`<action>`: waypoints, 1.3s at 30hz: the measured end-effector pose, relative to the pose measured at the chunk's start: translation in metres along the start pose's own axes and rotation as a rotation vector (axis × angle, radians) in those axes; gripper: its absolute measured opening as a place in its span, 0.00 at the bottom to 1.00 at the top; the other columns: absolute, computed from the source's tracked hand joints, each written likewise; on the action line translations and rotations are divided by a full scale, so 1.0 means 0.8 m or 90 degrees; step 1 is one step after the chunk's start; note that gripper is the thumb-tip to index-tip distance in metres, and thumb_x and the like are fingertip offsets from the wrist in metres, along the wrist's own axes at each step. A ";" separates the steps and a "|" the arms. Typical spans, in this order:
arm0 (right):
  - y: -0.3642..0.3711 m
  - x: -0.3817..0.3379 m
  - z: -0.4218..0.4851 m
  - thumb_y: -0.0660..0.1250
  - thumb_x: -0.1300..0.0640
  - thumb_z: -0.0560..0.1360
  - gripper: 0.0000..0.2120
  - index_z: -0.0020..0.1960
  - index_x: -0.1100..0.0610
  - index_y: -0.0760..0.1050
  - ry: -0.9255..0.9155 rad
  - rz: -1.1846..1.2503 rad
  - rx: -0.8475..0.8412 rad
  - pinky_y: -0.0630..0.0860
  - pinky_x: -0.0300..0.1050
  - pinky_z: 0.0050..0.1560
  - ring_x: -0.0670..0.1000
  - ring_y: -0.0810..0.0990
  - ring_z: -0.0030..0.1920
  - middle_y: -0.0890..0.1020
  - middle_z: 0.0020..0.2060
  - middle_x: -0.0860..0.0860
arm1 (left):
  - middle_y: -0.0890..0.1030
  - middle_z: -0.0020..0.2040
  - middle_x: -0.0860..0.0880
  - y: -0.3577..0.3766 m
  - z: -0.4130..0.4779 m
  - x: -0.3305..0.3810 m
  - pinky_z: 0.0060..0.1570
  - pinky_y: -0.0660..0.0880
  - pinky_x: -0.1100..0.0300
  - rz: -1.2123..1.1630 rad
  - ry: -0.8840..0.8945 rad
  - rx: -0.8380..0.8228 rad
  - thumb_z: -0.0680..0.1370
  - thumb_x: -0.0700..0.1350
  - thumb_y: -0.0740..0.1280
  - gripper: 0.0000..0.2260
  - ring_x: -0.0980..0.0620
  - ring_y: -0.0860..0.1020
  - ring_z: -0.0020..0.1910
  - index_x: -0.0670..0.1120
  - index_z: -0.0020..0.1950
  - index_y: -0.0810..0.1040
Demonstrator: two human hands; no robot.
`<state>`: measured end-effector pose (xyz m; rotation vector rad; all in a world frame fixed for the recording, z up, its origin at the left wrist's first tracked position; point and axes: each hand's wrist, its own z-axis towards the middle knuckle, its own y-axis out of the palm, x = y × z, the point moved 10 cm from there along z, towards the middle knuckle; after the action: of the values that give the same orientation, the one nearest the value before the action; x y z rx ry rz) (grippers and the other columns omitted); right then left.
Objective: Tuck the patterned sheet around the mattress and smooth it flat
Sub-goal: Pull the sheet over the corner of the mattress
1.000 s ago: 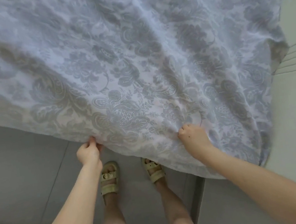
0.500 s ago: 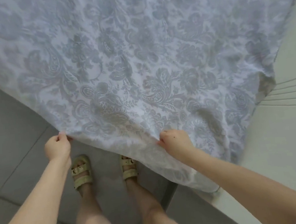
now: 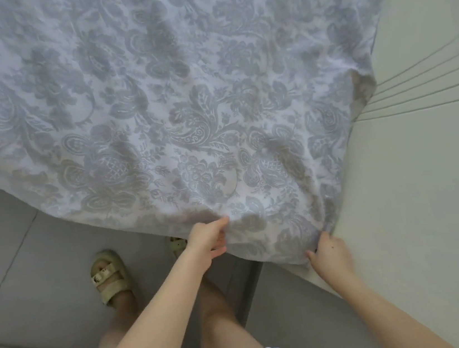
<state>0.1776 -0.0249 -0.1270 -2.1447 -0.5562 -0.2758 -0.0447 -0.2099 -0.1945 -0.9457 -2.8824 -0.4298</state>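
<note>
The patterned sheet (image 3: 183, 98), white with a grey-blue floral paisley print, covers the mattress across the top and middle of the view and drapes over its near edge and corner. My left hand (image 3: 207, 239) pinches the hanging hem near the middle of the near edge. My right hand (image 3: 330, 252) grips the sheet at the bed's near right corner, beside the pale wall. The mattress itself is hidden under the fabric.
A pale wall or panel (image 3: 431, 164) with thin grooved lines runs close along the bed's right side. Grey floor tiles (image 3: 13, 246) lie at the left and below. My feet in beige sandals (image 3: 110, 277) stand at the bed's edge.
Both hands have shifted right along the hem toward the corner. The right hand went from the edge's middle to the corner by the wall, and the view swung right with them.
</note>
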 end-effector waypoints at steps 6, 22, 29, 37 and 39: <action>0.004 0.012 0.013 0.62 0.58 0.77 0.12 0.48 0.66 0.78 0.114 0.291 0.061 0.72 0.49 0.46 0.63 0.78 0.50 0.82 0.48 0.64 | 0.79 0.35 0.45 0.003 0.028 0.011 0.28 0.68 0.63 -0.010 0.042 0.164 0.79 0.47 0.64 0.15 0.53 0.74 0.29 0.40 0.36 0.75; 0.039 0.023 -0.025 0.55 0.65 0.78 0.13 0.59 0.63 0.74 0.141 0.166 -0.031 0.74 0.47 0.51 0.59 0.78 0.57 0.79 0.56 0.59 | 0.82 0.42 0.46 0.016 0.020 -0.009 0.43 0.73 0.60 0.190 -0.028 0.053 0.80 0.52 0.60 0.15 0.51 0.78 0.43 0.41 0.47 0.77; 0.067 -0.005 -0.019 0.59 0.58 0.78 0.21 0.69 0.63 0.63 0.108 0.302 -0.170 0.71 0.50 0.58 0.61 0.74 0.63 0.75 0.63 0.61 | 0.77 0.57 0.46 0.002 0.025 -0.026 0.54 0.71 0.52 0.207 -0.035 0.026 0.75 0.53 0.69 0.19 0.46 0.74 0.57 0.43 0.60 0.74; -0.108 -0.168 -0.053 0.57 0.53 0.80 0.13 0.56 0.59 0.75 -0.290 0.147 0.163 0.71 0.46 0.41 0.57 0.79 0.47 0.81 0.47 0.55 | 0.76 0.44 0.44 -0.108 0.023 -0.008 0.62 0.71 0.50 -0.187 -0.059 0.125 0.77 0.38 0.61 0.03 0.49 0.74 0.40 0.42 0.48 0.74; -0.130 -0.250 -0.083 0.62 0.51 0.78 0.14 0.55 0.60 0.76 -0.458 0.134 0.218 0.73 0.47 0.39 0.56 0.78 0.43 0.81 0.45 0.54 | 0.75 0.44 0.44 -0.160 0.023 0.006 0.64 0.69 0.52 -0.268 -0.025 0.193 0.79 0.41 0.61 0.04 0.50 0.72 0.39 0.42 0.46 0.73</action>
<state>-0.0472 -0.0826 -0.0920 -1.9019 -0.7048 0.6897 -0.1242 -0.3004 -0.2418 -0.3056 -3.0544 0.0103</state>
